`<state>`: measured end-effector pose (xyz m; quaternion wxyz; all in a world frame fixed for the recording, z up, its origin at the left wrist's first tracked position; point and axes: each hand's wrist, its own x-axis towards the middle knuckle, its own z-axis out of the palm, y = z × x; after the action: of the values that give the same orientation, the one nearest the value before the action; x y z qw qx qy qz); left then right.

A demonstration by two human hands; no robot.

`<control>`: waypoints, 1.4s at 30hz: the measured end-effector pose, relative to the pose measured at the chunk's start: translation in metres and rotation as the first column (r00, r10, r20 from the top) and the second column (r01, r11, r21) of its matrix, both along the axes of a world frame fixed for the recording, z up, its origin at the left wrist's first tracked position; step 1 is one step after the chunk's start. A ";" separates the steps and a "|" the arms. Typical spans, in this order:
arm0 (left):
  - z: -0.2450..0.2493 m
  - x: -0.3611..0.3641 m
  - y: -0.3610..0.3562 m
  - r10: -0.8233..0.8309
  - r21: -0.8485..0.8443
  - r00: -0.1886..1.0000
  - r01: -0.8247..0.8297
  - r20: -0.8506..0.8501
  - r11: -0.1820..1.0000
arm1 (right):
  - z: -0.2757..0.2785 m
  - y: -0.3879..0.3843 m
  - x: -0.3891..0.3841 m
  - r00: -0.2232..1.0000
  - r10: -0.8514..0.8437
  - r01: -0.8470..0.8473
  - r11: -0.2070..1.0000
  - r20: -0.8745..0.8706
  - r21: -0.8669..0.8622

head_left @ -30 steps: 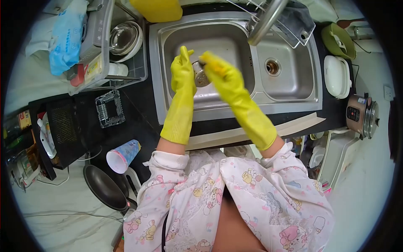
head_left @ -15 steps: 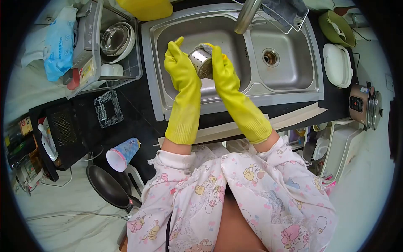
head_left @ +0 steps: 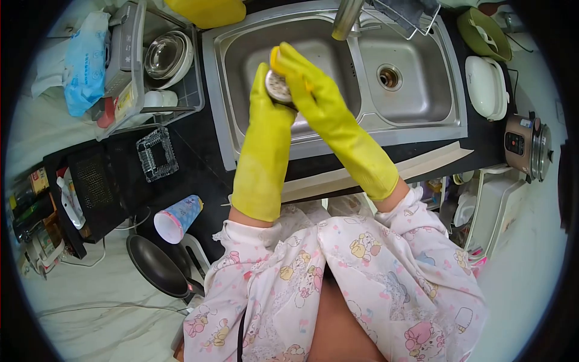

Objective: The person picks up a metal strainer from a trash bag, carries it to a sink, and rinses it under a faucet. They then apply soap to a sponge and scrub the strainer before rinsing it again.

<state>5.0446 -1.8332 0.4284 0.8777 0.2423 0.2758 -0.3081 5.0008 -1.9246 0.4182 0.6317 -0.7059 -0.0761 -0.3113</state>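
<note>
Yellow rubber gloves cover both of my hands above the left basin of a steel double sink. My left hand is wrapped round a perforated metal strainer cup, which is tilted so that its round, hole-dotted end faces up towards me. My right hand grips a yellow sponge against the strainer's rim. Fingers hide most of the sponge and much of the strainer's side.
The faucet and a wire rack with a dark cloth overhang the sink's back. A dish rack stands left; a paper cup lies nearer me. A rice cooker and white lidded dish are right.
Both hands have moved slightly up and left, deeper over the left basin. The strainer has turned so its perforated end faces me, and my right hand has swung across its top with the sponge.
</note>
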 end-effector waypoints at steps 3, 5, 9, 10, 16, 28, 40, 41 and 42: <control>-0.006 0.005 0.007 0.016 -0.029 1.000 -0.017 -0.018 0.999 | 0.005 0.007 -0.019 0.994 -0.031 0.076 0.874 0.101 -0.480; -0.011 0.004 0.003 0.026 -0.015 1.000 -0.026 -0.018 1.000 | 0.018 0.005 -0.016 0.996 0.002 0.057 0.760 0.090 -0.648; -0.012 -0.001 0.001 0.082 0.054 0.992 -0.077 -0.097 0.996 | -0.013 -0.012 0.004 0.999 0.025 -0.032 0.937 -0.025 -0.347; -0.011 0.000 -0.001 0.081 0.051 0.993 -0.077 -0.090 0.996 | -0.015 -0.014 0.006 1.000 0.024 -0.029 0.937 -0.018 -0.349; -0.016 -0.010 -0.011 0.060 0.100 0.998 -0.056 -0.037 0.993 | 0.007 -0.025 0.006 0.993 0.042 -0.098 0.824 -0.113 -0.559; -0.011 -0.002 0.000 -0.064 0.142 0.987 0.043 0.150 0.989 | 0.030 -0.018 -0.006 0.831 0.383 -0.209 0.887 -0.403 0.413; -0.007 -0.001 -0.007 -0.018 0.049 1.000 0.018 0.001 0.999 | 0.001 -0.024 0.006 0.879 0.264 -0.245 0.964 -0.397 0.101; -0.016 0.009 -0.005 0.014 0.135 0.997 -0.003 -0.077 0.991 | 0.001 -0.019 0.001 0.978 0.086 -0.147 0.930 -0.190 -0.337; -0.017 0.010 -0.007 0.013 0.130 0.997 -0.002 -0.078 0.991 | 0.007 -0.013 -0.004 0.996 -0.001 0.059 0.728 0.084 -0.683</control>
<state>5.0548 -1.8401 0.4111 0.8497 0.2857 0.3304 -0.2954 4.9965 -1.9379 0.4254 0.3189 -0.8772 -0.1987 -0.2989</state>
